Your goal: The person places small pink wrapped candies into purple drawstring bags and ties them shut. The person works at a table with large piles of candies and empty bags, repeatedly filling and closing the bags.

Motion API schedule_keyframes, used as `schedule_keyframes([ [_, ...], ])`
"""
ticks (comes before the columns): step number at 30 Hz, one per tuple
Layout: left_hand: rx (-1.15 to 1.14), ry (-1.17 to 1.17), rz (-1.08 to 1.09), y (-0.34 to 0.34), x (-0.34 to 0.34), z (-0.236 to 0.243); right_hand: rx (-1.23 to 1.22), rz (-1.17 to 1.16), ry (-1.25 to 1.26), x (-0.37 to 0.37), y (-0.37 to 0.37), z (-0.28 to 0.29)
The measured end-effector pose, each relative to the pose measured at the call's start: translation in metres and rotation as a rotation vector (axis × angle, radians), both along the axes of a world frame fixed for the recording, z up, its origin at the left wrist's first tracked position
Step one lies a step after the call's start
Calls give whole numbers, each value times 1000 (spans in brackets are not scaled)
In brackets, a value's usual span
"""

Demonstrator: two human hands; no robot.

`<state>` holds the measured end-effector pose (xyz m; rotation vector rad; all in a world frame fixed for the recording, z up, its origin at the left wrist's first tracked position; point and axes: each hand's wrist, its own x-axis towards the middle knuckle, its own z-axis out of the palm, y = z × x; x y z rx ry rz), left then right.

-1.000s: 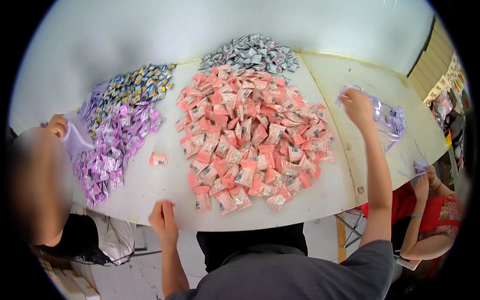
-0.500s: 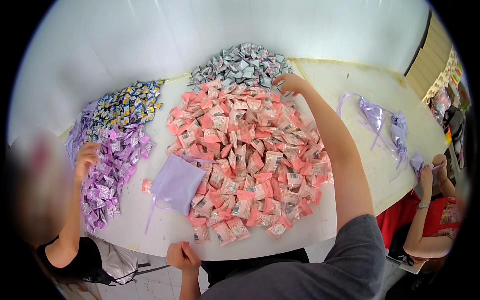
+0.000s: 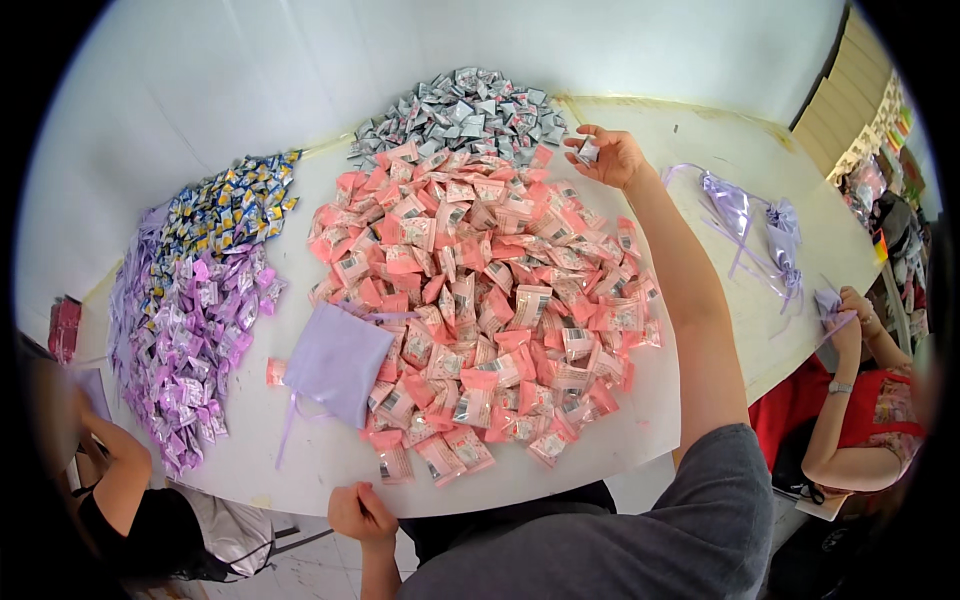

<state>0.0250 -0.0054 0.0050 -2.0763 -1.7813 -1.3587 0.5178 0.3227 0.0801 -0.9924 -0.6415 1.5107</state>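
My right hand (image 3: pixel 612 158) is raised beside the silver pile, fingers curled around a small silver-wrapped candy (image 3: pixel 588 151). Just left of it lies a heap of silver-wrapped candies (image 3: pixel 465 115). Below my reach spreads a large mound of pink-wrapped packets (image 3: pixel 490 290). At the table's near edge my left hand (image 3: pixel 362 512) is closed in a fist, and nothing shows sticking out of it. A pale purple drawstring pouch (image 3: pixel 340 365) lies flat above that fist, its right side against the pink packets and its ribbons loose.
Left on the table (image 3: pixel 300 480) are purple-wrapped candies (image 3: pixel 205 350), blue-and-yellow packets (image 3: pixel 230 205) and stacked purple pouches (image 3: pixel 130 290). Filled purple pouches (image 3: pixel 785 250) lie at the right. One co-worker sits at left; another's hands (image 3: pixel 855 315) hold a purple pouch at right.
My right hand has lifted off the silver pile and moved right with a silver-wrapped candy. My left fist stays put. The left co-worker's hand has withdrawn from the purple candies.
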Motion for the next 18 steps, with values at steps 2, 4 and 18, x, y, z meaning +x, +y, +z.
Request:
schedule_keyframes([
  [2, -55, -125, -16, 4, -1, 7, -79, -90, -112, 15, 16, -15],
  [4, -137, -371, 32, 7, -7, 13, -172, -73, -493, -2, 32, -19],
  [18, -257, 119, -51, 168, -51, 68, 239, -352, -995, -23, 0, 24],
])
